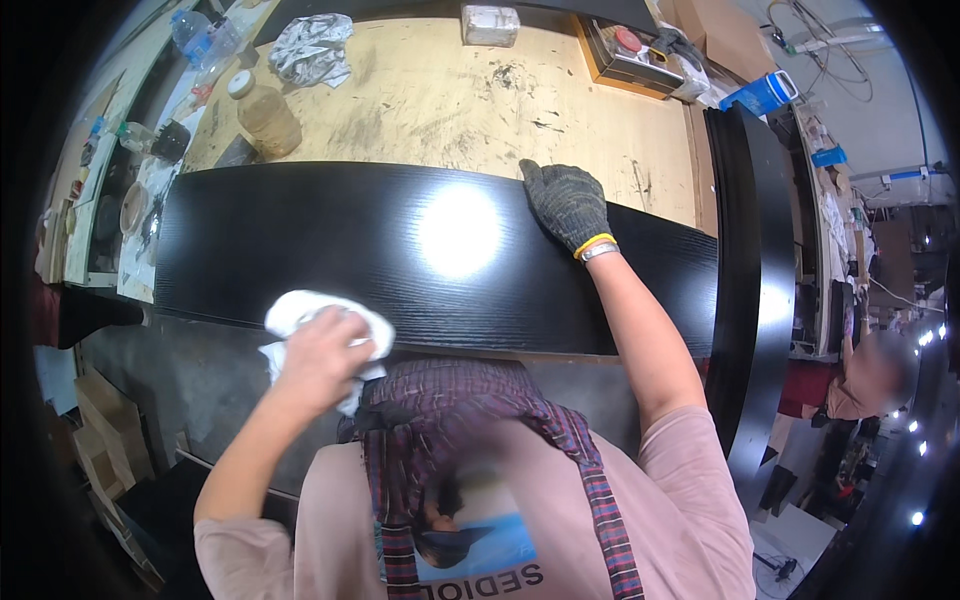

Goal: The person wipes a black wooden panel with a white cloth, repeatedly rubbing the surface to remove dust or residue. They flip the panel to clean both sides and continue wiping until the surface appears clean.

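A long, glossy black panel [300,220] with fine wood grain lies across the bench before me. My left hand [325,360], bare and slightly blurred, is closed round a white cloth [300,308] at the panel's near edge, left of the middle. On the far edge, right of the middle, rests my right hand [568,205] in a dark knitted glove with a yellow cuff. Its fingers lie flat on the panel and the thumb side reaches past the edge. A bright light reflection shows on the panel between both hands.
Beyond the panel, the stained wooden bench top [420,90] bears a bottle of cloudy liquid [265,115], a crumpled cloth [312,50], a clear block-shaped container [490,25] and an open box [630,60]. Stacked black panels [745,270] stand at the right. A co-worker [870,375] is farther right.
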Demonstrator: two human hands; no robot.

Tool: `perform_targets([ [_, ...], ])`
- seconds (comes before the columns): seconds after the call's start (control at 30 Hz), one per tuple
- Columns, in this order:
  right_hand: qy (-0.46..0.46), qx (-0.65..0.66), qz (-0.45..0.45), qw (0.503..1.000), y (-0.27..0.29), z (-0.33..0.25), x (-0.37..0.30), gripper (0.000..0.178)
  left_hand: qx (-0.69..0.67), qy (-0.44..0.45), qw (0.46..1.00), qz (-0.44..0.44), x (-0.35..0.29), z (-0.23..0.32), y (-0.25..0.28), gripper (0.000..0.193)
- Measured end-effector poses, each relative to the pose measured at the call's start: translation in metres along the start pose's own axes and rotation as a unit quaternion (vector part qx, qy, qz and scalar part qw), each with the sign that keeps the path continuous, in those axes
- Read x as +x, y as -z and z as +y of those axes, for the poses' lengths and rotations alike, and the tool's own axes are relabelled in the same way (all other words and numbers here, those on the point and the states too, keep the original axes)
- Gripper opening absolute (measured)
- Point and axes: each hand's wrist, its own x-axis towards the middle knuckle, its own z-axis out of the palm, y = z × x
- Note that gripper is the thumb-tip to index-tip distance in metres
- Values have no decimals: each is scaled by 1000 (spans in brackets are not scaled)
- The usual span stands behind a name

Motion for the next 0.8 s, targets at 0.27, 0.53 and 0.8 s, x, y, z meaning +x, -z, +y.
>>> perform_targets([
  [0.27, 40, -34, -26, 998, 10, -11, 2, 42, -36, 61, 994, 87, -20, 8, -16, 22],
  [0.53, 164, 82, 14, 983, 24, -63, 20, 43, 67, 463, 834, 293, -171, -108, 48, 6],
  [0.8, 63, 77, -87, 991, 0, -118, 44, 55, 5, 184, 971, 153, -16, -16, -11, 10],
])
